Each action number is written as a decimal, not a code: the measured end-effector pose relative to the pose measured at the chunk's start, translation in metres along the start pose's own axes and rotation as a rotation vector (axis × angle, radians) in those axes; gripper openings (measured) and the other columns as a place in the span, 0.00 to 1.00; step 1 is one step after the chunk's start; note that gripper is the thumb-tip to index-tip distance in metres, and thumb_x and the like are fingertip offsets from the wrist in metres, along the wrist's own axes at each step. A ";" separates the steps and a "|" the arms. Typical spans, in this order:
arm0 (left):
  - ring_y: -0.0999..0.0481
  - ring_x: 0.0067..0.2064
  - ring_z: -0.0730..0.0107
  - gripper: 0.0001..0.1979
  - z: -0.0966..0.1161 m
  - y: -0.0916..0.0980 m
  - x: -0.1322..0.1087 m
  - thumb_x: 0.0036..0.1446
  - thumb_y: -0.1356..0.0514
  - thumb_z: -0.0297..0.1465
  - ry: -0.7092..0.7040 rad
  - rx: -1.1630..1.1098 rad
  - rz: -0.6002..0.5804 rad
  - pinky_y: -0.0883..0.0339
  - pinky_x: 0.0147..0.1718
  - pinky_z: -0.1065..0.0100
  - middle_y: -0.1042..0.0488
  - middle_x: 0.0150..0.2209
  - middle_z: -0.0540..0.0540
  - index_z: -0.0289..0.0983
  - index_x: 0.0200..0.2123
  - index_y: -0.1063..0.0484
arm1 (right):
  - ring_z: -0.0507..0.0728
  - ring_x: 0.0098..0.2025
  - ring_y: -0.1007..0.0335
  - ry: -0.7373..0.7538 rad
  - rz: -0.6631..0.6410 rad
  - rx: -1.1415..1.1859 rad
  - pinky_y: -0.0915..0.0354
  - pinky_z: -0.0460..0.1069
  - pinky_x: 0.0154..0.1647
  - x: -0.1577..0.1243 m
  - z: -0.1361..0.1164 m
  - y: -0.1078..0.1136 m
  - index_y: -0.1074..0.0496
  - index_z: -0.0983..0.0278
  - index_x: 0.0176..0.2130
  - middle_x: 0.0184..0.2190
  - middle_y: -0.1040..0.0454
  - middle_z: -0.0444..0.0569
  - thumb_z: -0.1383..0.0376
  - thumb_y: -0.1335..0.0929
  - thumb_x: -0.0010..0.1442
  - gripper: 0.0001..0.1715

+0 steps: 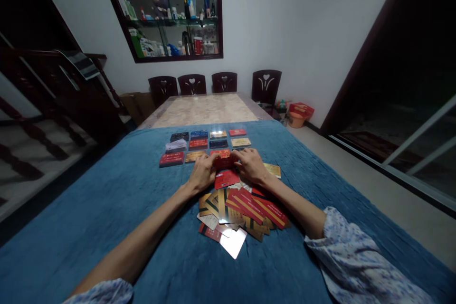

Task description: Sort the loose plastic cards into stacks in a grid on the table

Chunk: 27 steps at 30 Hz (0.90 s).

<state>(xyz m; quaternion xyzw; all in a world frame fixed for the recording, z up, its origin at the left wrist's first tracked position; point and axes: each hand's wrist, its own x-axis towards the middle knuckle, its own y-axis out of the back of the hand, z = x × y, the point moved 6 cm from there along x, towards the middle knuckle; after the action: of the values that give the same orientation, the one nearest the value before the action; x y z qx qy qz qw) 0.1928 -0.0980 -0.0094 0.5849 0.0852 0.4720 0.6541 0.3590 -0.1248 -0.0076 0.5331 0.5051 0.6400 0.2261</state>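
Observation:
Between my left hand (204, 172) and my right hand (250, 166) is a stack of red cards (224, 160), gripped at its two sides by my closed fingers. Just in front of it lies a loose red card (226, 179). Nearer to me spreads a messy pile of cards (228, 206), gold, red and white, some overlapping under my right forearm. Beyond my hands, neat card stacks stand in rows, among them a dark red stack (171, 159), a white stack (175, 146) and a navy stack (218, 144). A gold card (272, 170) shows past my right wrist.
A blue cloth (142, 218) covers the near part of the table, with the marbled tabletop (210, 108) bare beyond it. Dark wooden chairs (192, 84) stand at the far end. A cardboard box (138, 107) sits at the left, and an orange bucket (296, 119) at the right.

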 end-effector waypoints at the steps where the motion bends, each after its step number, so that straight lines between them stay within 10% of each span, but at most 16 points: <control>1: 0.30 0.43 0.58 0.22 0.000 -0.001 0.000 0.52 0.44 0.22 0.006 0.012 -0.005 0.36 0.47 0.57 0.28 0.38 0.44 0.39 0.51 0.30 | 0.63 0.46 0.32 -0.004 -0.010 -0.001 0.47 0.54 0.49 0.000 0.000 -0.001 0.31 0.62 0.55 0.44 0.21 0.55 0.67 0.33 0.63 0.20; 27: 0.29 0.53 0.52 0.28 0.016 0.007 0.013 0.53 0.38 0.26 0.072 0.074 -0.014 0.39 0.52 0.53 0.27 0.52 0.40 0.38 0.57 0.38 | 0.66 0.57 0.36 -0.045 -0.023 -0.018 0.44 0.56 0.52 0.007 0.001 0.015 0.37 0.68 0.61 0.56 0.28 0.63 0.67 0.32 0.61 0.31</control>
<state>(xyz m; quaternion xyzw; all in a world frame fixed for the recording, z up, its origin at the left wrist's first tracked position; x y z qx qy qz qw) 0.2066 -0.1004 0.0068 0.5905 0.1304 0.4848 0.6319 0.3618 -0.1246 0.0087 0.5397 0.5000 0.6297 0.2495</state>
